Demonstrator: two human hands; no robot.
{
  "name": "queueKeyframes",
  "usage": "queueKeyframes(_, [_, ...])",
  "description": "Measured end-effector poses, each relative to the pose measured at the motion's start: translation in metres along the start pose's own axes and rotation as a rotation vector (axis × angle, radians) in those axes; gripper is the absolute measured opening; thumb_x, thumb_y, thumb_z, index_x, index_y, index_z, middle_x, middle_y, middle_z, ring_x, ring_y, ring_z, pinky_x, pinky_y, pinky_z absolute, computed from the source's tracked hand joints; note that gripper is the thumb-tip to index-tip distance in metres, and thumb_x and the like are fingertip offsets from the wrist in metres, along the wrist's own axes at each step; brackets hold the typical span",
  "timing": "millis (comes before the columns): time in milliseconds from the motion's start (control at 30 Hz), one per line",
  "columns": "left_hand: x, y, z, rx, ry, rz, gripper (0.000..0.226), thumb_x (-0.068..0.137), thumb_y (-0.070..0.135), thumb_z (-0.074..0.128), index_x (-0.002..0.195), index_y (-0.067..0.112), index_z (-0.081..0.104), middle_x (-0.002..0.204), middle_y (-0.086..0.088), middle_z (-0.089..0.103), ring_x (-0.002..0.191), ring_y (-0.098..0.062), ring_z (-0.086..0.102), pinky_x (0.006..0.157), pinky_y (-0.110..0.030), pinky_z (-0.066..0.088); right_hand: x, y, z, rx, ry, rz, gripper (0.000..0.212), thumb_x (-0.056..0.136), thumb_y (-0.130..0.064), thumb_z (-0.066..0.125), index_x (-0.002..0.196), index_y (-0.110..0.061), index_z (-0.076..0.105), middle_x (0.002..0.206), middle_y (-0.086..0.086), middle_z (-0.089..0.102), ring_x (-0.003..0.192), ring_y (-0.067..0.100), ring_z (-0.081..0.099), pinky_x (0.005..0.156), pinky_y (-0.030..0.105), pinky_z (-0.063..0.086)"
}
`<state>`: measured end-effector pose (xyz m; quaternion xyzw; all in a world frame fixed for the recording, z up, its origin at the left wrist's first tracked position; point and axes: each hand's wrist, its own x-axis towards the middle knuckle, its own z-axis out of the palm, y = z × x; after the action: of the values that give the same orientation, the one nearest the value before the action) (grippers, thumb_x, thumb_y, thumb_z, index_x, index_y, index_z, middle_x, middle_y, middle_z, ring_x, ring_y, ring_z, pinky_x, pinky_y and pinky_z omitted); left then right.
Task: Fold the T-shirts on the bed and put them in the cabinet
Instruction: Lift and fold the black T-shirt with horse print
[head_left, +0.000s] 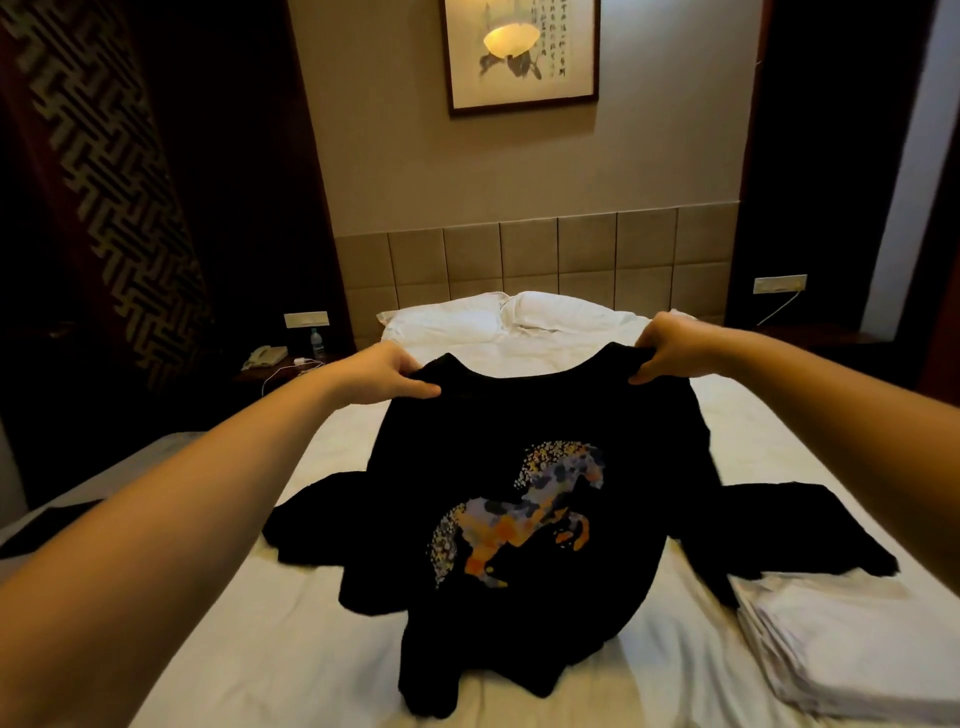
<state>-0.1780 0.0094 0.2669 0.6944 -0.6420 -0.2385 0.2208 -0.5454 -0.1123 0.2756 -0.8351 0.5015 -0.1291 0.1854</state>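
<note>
A black T-shirt (524, 467) printed with a speckled orange-and-lilac horse (519, 514) hangs between a person's two hands above the white bed (291, 623), its hem and lower body already crumpled on the sheet. The left hand (392, 371) pinches one shoulder seam, fingers curled tight on the cloth; the right hand (670, 348) pinches the other in the same way, so each grip is clamped on fabric. The collar sags between them. Holding it by both shoulders at arm's length looks like a way to let the cloth drop straight and square before it is laid flat for folding; that step appears barely begun. Under the shirt, more black cloth (311, 514) spreads out past both its sides, likely another garment waiting its turn, though its shape is hard to read. Just beside the shirt's lower corner, on the right-hand side, sits a neat stack of folded white cloth (852, 644).

Beyond the shirt, at the head of the bed, lie rumpled white pillows (498, 317) against a padded tan headboard (530, 260), with a framed ink painting (522, 54) on the wall above. Left of the shirt and farther back, a dim nightstand carries a telephone (265, 357) and a water bottle (317, 343). No cabinet is in sight.
</note>
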Motion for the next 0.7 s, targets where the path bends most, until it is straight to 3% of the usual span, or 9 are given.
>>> queueKeyframes(67, [0.005,-0.008,0.008,-0.046,0.005,0.001,0.019,0.097,0.026,0.061,0.109,0.017,0.073,0.079,0.004,0.062,0.068,-0.013,0.051,0.050,-0.018,0.041,0.001,0.003,0.011,0.064,0.001,0.050,0.030,0.091,-0.013,0.070,0.117,0.001,0.068,0.091,0.009,0.067,0.082,0.025,0.063,0.071,0.028,0.051])
queueKeyframes(167, [0.012,-0.010,0.023,-0.339,0.024,-0.038,0.027,0.102,0.022,0.053,0.123,0.009,0.064,0.103,-0.005,0.064,0.080,-0.018,0.060,0.052,-0.022,0.052,0.001,0.004,0.025,0.183,-0.001,0.150,0.022,0.094,-0.011,0.065,0.112,0.001,0.065,0.081,0.008,0.061,0.067,0.018,0.054,0.053,0.024,0.045])
queueKeyframes(267, [0.017,-0.005,0.031,-0.556,0.132,-0.037,0.023,0.101,0.017,0.054,0.120,0.006,0.060,0.112,-0.007,0.064,0.094,-0.020,0.064,0.062,-0.027,0.061,0.007,0.003,0.031,0.533,-0.018,0.245,0.019,0.095,-0.007,0.063,0.112,0.002,0.062,0.103,0.013,0.062,0.086,0.024,0.062,0.056,0.027,0.057])
queueKeyframes(367, [0.020,0.001,0.022,-0.446,0.332,0.057,0.022,0.100,0.022,0.058,0.111,0.003,0.063,0.102,-0.012,0.063,0.086,-0.023,0.064,0.066,-0.034,0.057,0.017,-0.004,0.028,0.831,0.186,0.239,0.016,0.096,0.000,0.059,0.111,0.005,0.062,0.115,0.018,0.061,0.100,0.031,0.062,0.069,0.034,0.061])
queueKeyframes(467, [0.016,0.022,0.000,-0.300,0.519,0.138,0.022,0.099,0.029,0.060,0.087,0.010,0.064,0.074,-0.006,0.056,0.066,-0.022,0.053,0.058,-0.033,0.035,0.020,-0.015,0.008,0.659,0.425,0.086,0.016,0.096,-0.006,0.058,0.110,-0.004,0.067,0.105,0.016,0.067,0.094,0.028,0.066,0.086,0.043,0.057])
queueKeyframes(533, [0.010,0.043,-0.017,-0.251,0.643,0.182,0.023,0.100,0.029,0.059,0.080,0.018,0.060,0.069,-0.001,0.054,0.060,-0.016,0.050,0.053,-0.032,0.031,0.017,-0.025,-0.015,0.567,0.541,-0.024,0.017,0.096,-0.005,0.057,0.109,-0.008,0.068,0.105,0.011,0.068,0.096,0.027,0.066,0.090,0.045,0.056])
queueKeyframes(600, [0.003,0.061,-0.031,-0.203,0.727,0.232,0.020,0.101,0.029,0.057,0.086,0.018,0.062,0.072,0.001,0.057,0.062,-0.013,0.052,0.051,-0.028,0.032,0.009,-0.036,-0.038,0.483,0.658,-0.119,0.017,0.094,-0.004,0.057,0.109,-0.007,0.066,0.107,0.010,0.067,0.098,0.025,0.064,0.087,0.040,0.054])
queueKeyframes(700, [-0.008,0.072,-0.043,-0.140,0.745,0.266,0.018,0.101,0.031,0.056,0.095,0.016,0.065,0.075,0.000,0.059,0.063,-0.013,0.054,0.050,-0.028,0.034,-0.003,-0.042,-0.061,0.448,0.708,-0.211,0.009,0.093,-0.009,0.063,0.103,-0.011,0.063,0.100,0.009,0.067,0.089,0.024,0.064,0.078,0.038,0.055])
